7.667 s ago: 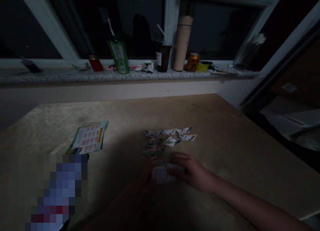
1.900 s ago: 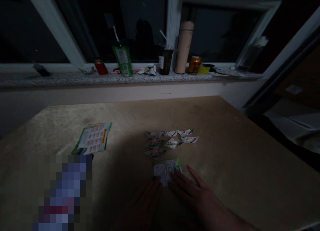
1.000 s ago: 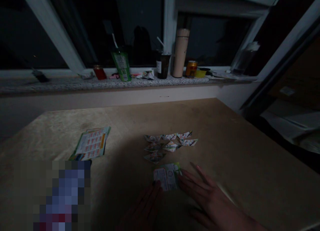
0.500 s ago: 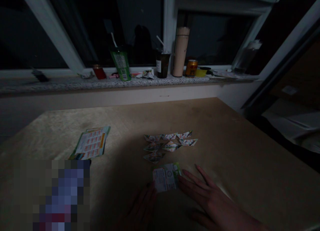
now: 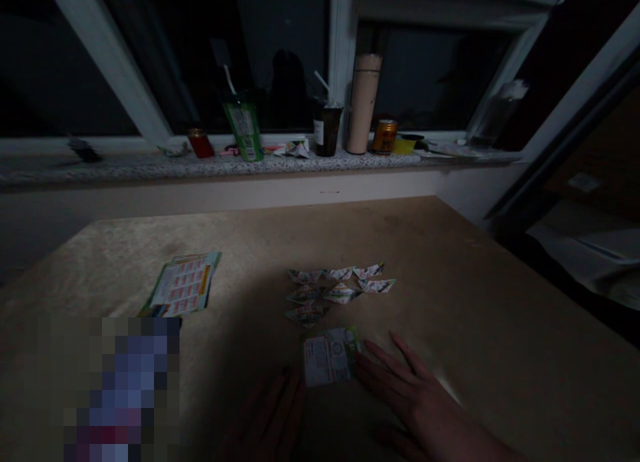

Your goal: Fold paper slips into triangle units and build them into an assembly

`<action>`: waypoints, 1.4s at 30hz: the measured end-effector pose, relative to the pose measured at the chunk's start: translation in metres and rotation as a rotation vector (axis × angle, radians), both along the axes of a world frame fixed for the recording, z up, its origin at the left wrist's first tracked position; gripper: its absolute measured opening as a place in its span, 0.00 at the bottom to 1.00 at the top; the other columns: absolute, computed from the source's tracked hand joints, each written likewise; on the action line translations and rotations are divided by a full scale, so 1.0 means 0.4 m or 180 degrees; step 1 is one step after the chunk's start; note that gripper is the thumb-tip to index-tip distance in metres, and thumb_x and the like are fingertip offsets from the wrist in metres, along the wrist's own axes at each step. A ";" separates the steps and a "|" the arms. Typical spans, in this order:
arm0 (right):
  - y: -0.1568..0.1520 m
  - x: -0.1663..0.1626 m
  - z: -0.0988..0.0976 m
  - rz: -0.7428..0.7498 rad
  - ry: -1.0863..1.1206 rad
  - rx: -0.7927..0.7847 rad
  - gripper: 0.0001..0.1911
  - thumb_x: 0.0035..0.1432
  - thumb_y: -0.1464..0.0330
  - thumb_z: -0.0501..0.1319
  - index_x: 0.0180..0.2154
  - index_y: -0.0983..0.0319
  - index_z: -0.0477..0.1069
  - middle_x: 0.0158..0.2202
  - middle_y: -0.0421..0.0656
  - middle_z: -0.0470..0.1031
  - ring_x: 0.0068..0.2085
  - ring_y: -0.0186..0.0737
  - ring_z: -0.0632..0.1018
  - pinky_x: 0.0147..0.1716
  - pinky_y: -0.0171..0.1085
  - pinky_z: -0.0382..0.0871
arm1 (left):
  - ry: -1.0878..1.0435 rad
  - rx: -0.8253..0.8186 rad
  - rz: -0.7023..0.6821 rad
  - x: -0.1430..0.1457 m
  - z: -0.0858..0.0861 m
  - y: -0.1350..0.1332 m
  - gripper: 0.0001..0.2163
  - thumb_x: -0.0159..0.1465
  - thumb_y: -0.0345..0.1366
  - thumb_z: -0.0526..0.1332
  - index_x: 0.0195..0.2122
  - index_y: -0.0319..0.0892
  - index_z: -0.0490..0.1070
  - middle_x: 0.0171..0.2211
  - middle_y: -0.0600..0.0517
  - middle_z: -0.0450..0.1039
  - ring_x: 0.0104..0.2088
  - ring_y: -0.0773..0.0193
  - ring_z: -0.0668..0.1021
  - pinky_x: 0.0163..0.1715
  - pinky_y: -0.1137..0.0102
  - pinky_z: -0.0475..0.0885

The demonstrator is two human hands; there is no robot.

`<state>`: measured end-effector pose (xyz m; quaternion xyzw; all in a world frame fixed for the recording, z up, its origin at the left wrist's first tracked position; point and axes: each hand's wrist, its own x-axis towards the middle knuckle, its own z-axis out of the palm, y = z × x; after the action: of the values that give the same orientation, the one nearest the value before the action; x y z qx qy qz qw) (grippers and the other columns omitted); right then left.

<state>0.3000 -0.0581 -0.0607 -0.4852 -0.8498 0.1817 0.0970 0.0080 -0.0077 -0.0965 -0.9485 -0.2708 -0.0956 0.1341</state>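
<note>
A small printed paper sheet [image 5: 327, 357], white with a green edge, lies flat on the tan table [image 5: 450, 262] in dim light. My right hand [image 5: 420, 402] rests flat with fingers stretched out, fingertips touching the sheet's right edge. My left hand [image 5: 270, 415] lies in shadow, fingers extended toward the sheet's lower left corner. Several small folded paper boats [image 5: 337, 287] lie in rows just beyond the sheet.
A stack of printed leaflets [image 5: 183, 290] lies at the left of the table. A pixelated patch covers the lower left. The stone windowsill [image 5: 150, 165] holds a green bottle [image 5: 243, 125], a dark cup [image 5: 327, 127], a tall beige flask [image 5: 364, 102] and cans [image 5: 384, 137].
The paper sheet has shifted slightly toward me and to the left. My left hand has drawn back from its corner. My right hand stays flat beside it.
</note>
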 end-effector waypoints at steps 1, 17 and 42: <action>0.001 -0.001 0.000 0.0000 -0.0016 -0.0003 0.38 0.58 0.70 0.58 0.65 0.56 0.43 0.66 0.41 0.49 0.65 0.46 0.51 0.63 0.55 0.32 | -0.0100 0.0066 0.0011 0.009 0.000 -0.002 0.32 0.64 0.27 0.47 0.67 0.35 0.30 0.56 0.45 0.69 0.56 0.56 0.69 0.59 0.63 0.54; -0.010 -0.019 0.000 0.0191 -0.0263 0.0171 0.36 0.59 0.69 0.58 0.65 0.64 0.46 0.64 0.45 0.54 0.65 0.46 0.52 0.63 0.51 0.26 | 0.0556 -0.1050 -0.0336 0.105 0.072 0.032 0.26 0.63 0.35 0.54 0.63 0.34 0.55 0.63 0.42 0.56 0.61 0.55 0.61 0.57 0.65 0.61; 0.049 -0.057 0.035 0.0677 0.0338 0.0341 0.26 0.63 0.61 0.55 0.60 0.63 0.59 0.60 0.47 0.63 0.62 0.42 0.60 0.64 0.46 0.44 | -0.0229 -0.0418 -0.0748 0.097 0.081 0.080 0.20 0.67 0.45 0.53 0.48 0.33 0.71 0.47 0.42 0.76 0.46 0.56 0.78 0.48 0.67 0.72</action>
<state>0.2774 -0.0384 -0.0465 -0.3762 -0.8986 0.1707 0.1478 0.0467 0.0244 -0.0642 -0.9763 -0.1680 -0.1266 0.0498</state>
